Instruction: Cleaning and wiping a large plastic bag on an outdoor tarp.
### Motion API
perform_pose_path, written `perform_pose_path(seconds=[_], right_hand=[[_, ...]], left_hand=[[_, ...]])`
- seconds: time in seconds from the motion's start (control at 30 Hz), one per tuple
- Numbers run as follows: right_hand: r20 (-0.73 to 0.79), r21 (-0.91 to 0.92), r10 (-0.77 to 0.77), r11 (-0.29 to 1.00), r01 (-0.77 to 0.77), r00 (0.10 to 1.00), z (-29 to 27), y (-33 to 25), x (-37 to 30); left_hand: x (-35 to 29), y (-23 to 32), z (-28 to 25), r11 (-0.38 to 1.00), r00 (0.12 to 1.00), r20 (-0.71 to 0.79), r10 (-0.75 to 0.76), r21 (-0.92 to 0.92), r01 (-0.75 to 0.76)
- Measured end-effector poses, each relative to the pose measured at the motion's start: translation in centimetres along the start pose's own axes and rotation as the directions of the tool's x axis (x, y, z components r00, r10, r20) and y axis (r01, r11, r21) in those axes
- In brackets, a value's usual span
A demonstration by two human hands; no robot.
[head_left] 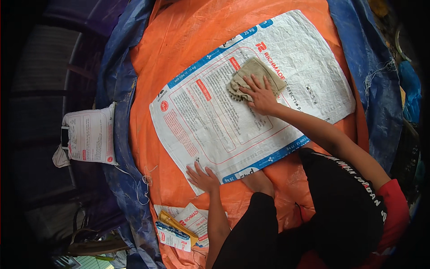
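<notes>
A large white woven sack [313,49] with blue bands and printed text lies spread flat across the orange tarp. On its upper middle rests a folded greenish-beige cloth [268,69], and my right hand [259,95] presses down on it with the fingers spread. My left hand [203,178] lies flat on the sack's lower left corner, fingers apart, holding nothing. The sack's lower edge reaches my bare foot [260,183].
Folded sacks and a yellow packet [174,224] lie beside my left forearm. A stuffed white sack [89,134] stands at the left, past the blue tarp [120,80]. Loose white string [145,179] lies at the orange tarp's [170,36] left edge. A blue plastic bag [410,87] is at the far right.
</notes>
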State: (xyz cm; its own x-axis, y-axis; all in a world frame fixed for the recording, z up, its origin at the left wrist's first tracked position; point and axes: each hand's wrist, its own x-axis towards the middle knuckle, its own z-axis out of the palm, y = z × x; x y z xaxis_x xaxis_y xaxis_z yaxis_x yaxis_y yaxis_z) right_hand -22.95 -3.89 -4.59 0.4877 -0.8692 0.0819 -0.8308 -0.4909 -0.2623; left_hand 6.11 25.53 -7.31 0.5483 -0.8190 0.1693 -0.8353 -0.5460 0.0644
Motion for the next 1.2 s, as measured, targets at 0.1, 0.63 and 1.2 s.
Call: perform_pose_path(seconds=[0.1, 0.63, 1.2], right_hand=[[-0.084, -0.047, 0.250, 0.966, -0.254, 0.965, -0.9, 6.2, 0.5], [-0.286, -0.223, 0.517, 0.783, -0.580, 0.807, -2.7, 20.2, -5.8], [-0.019, -0.079, 0.272, 0.959, -0.273, 0.962, -1.0, 8.7, -11.0]], left_hand=[[0.0, 0.5, -0.4, 1.000, 1.000, 0.007, -0.003, -0.009, 0.003], [0.2, 0.1, -0.6, 0.999, 1.000, -0.005, -0.024, -0.031, 0.024], [0.0, -0.2, -0.4, 1.000, 1.000, 0.001, -0.014, -0.009, 0.014]])
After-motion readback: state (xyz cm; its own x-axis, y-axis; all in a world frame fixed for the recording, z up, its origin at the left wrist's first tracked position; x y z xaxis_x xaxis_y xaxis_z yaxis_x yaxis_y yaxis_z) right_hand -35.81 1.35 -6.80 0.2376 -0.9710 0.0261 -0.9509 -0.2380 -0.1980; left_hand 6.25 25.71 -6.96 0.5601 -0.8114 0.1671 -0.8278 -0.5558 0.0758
